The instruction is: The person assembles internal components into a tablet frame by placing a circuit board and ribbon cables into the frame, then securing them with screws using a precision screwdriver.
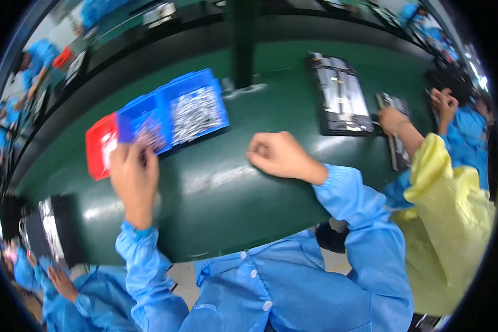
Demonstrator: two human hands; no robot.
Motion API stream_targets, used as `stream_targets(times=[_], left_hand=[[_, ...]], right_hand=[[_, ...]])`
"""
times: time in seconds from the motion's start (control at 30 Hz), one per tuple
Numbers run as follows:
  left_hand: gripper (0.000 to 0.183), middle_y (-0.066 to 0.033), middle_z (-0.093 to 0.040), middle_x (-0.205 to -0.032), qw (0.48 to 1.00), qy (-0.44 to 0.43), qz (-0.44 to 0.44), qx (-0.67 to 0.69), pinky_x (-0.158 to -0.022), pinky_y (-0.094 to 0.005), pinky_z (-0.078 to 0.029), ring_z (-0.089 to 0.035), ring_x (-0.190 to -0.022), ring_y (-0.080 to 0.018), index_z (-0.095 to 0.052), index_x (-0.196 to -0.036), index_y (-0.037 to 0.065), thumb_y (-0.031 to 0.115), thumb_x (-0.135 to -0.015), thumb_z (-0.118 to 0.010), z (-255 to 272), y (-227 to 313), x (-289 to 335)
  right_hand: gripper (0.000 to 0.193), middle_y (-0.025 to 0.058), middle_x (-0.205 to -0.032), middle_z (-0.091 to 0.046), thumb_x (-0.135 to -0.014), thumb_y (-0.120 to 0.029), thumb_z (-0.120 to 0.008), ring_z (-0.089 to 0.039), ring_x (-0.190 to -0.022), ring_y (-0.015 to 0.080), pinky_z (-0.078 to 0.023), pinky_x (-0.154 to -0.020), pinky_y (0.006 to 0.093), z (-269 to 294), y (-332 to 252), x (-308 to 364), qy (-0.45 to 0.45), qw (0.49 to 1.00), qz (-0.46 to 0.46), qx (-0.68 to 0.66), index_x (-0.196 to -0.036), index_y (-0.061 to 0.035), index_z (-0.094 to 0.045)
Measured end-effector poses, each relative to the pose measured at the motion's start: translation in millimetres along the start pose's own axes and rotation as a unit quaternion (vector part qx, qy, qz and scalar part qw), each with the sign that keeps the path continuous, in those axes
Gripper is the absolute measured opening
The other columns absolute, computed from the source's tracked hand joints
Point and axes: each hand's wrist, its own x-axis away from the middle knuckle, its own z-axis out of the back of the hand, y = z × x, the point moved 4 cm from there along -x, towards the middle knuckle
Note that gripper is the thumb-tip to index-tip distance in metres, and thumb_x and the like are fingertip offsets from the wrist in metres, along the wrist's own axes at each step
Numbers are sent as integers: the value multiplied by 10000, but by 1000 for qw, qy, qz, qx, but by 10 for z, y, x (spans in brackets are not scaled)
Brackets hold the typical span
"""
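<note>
Green bench (232, 182), blue screw bins (174, 113), left hand (134, 177)

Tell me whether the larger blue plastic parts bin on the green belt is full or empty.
Partly full: the larger blue plastic parts bin holds a heap of small silvery parts covering most of its floor, below the rim.

The left hand (134, 180) is smeared by motion, and its fingertips merge with the small parts in the blue bin (149, 124), so whether it grips anything cannot be told. The right hand (279, 155) curls inward, hiding its palm (and whatever may lie in it). The bins' contents are too small to identify.
</note>
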Motion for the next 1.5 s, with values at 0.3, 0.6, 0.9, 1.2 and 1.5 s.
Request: stream_targets(times=[0.3,0.6,0.9,1.2,1.5], left_hand=[[113,-89,-573,-797,996,37,55,66,-696,-372,-449,-544,-746,-237,-641,-855,11,89,-883,-718,-66,-117,-22],[80,-60,-555,-778,985,61,69,149,-645,-315,-428,-505,-689,-158,-676,-923,-9,67,-912,-699,-69,-232,-16],[97,-26,-570,-792,969,85,118,198,-610,-256,-402,-503,-679,-100,-692,-942,-12,81,-922,-712,-32,-323,2],[41,-26,-618,-909,950,163,131,233,-670,-231,-415,-517,-759,-87,-697,-947,-6,33,-935,-692,156,-132,75],[76,-47,-567,-985,715,-146,189,657,-700,-209,-460,-562,-844,-93,-705,-982,-8,-29,-910,-694,-167,869,360]], right_hand=[[168,93,-642,-678,-841,-199,-700,-679,-587,244,-514,-563,370,48,-43,56,-9,1000,-23,-17,-827,-31,-689],[164,88,-634,-675,-843,-197,-696,-674,-581,240,-513,-569,365,48,-32,49,-3,1000,-6,-25,-828,-34,-691],[167,89,-635,-675,-843,-198,-700,-673,-580,239,-506,-564,369,33,-32,44,-2,1000,-5,-10,-826,-31,-692],[159,96,-695,-690,-868,-175,-702,-661,-572,188,-500,-554,330,53,-152,69,11,997,-16,-71,-835,-19,-690],[249,47,-954,-718,-908,-79,-738,-578,-596,1,-388,-466,178,-70,-696,277,-9,958,54,-283,-1141,-3,-694]])
